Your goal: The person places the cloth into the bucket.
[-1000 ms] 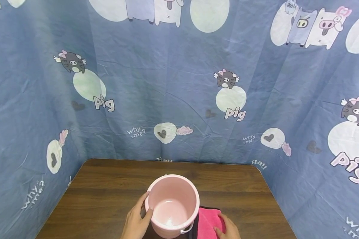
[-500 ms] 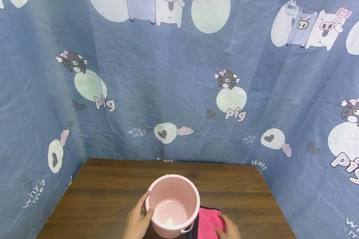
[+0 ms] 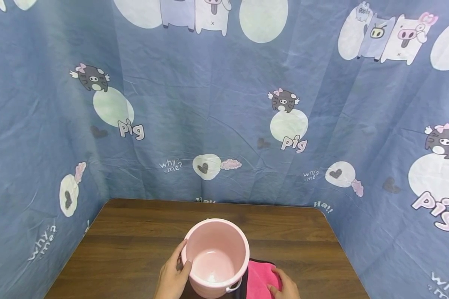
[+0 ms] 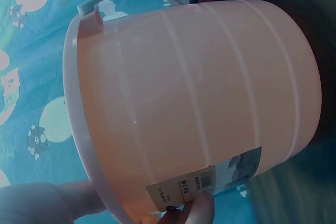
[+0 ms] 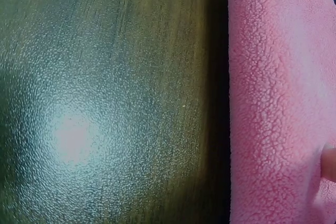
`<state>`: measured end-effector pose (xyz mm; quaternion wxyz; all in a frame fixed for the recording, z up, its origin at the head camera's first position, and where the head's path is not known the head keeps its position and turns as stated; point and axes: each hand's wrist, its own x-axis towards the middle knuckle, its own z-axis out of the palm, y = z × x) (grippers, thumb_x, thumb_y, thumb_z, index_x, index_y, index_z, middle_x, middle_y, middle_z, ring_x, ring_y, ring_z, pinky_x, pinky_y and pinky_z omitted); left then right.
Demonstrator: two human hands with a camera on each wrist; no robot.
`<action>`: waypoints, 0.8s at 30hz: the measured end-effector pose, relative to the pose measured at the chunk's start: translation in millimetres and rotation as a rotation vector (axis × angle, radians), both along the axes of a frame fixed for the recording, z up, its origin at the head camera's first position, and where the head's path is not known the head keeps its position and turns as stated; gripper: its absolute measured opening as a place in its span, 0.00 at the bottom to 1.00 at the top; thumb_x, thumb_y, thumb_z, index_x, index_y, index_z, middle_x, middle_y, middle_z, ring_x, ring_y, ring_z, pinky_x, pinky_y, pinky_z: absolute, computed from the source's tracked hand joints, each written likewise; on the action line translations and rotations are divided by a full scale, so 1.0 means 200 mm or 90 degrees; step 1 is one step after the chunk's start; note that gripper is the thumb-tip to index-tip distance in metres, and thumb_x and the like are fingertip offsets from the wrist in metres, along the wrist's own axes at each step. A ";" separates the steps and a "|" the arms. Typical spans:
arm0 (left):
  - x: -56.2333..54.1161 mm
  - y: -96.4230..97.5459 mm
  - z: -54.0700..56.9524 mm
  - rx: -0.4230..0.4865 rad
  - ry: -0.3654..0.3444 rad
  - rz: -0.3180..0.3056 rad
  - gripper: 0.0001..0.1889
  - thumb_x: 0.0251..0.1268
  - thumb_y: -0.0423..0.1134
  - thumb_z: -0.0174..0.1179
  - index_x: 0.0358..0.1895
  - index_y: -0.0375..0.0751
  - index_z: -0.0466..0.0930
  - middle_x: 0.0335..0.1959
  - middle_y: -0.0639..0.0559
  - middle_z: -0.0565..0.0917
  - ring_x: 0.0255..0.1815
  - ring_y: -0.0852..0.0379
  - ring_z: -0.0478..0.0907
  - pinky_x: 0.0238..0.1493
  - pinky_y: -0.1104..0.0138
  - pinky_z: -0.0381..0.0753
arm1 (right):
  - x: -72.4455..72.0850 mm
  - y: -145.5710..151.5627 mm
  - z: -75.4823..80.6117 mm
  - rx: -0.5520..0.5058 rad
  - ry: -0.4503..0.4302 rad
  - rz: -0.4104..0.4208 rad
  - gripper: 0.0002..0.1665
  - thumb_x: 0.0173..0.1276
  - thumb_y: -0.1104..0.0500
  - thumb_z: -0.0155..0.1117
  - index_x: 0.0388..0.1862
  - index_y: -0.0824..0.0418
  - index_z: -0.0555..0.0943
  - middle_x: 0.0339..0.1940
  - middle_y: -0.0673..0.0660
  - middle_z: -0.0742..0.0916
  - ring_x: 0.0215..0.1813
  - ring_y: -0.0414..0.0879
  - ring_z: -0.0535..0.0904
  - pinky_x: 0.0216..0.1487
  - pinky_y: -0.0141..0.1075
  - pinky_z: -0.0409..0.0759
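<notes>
A pale pink bucket (image 3: 215, 249) stands upright near the front of the brown wooden table (image 3: 142, 232), its opening facing up and nothing inside. My left hand (image 3: 172, 276) grips its left side, thumb over the rim and fingers round the outer wall. In the left wrist view, fingertips (image 4: 202, 209) touch the wall by a paper label (image 4: 205, 179). Right of the bucket lies a bright pink fleecy cloth (image 3: 258, 280) with black edging. My right hand (image 3: 286, 286) holds its right side between thumb and fingers; the right wrist view shows one fingertip (image 5: 328, 163) pressing in.
The bucket's light handle (image 3: 235, 286) hangs at its lower right, close to the cloth. A blue curtain (image 3: 224, 104) printed with cartoon pigs encloses the table at the back and both sides. The table's far edge (image 3: 217, 202) meets this curtain.
</notes>
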<state>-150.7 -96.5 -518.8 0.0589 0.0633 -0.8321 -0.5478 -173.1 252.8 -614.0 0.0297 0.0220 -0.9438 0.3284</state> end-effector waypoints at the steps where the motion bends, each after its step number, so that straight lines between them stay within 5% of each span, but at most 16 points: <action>1: 0.00 0.00 0.00 0.000 -0.001 0.000 0.30 0.67 0.32 0.56 0.73 0.42 0.67 0.65 0.30 0.77 0.62 0.34 0.79 0.54 0.54 0.87 | 0.00 0.00 0.00 -0.001 0.004 0.001 0.27 0.56 0.60 0.77 0.55 0.65 0.80 0.46 0.61 0.88 0.46 0.55 0.85 0.46 0.46 0.84; 15: 0.00 0.00 -0.01 -0.001 -0.010 0.005 0.30 0.66 0.33 0.57 0.73 0.43 0.67 0.65 0.29 0.77 0.62 0.33 0.79 0.50 0.57 0.89 | 0.01 -0.01 0.03 -0.039 -0.022 -0.007 0.27 0.56 0.62 0.77 0.55 0.66 0.80 0.42 0.57 0.88 0.42 0.46 0.82 0.40 0.38 0.81; 24: 0.00 0.00 -0.01 0.002 -0.005 0.008 0.30 0.66 0.33 0.58 0.73 0.44 0.68 0.65 0.30 0.77 0.63 0.31 0.78 0.54 0.50 0.87 | 0.02 -0.03 0.08 -0.028 0.038 -0.008 0.26 0.52 0.63 0.78 0.53 0.61 0.83 0.41 0.54 0.88 0.40 0.38 0.81 0.39 0.32 0.80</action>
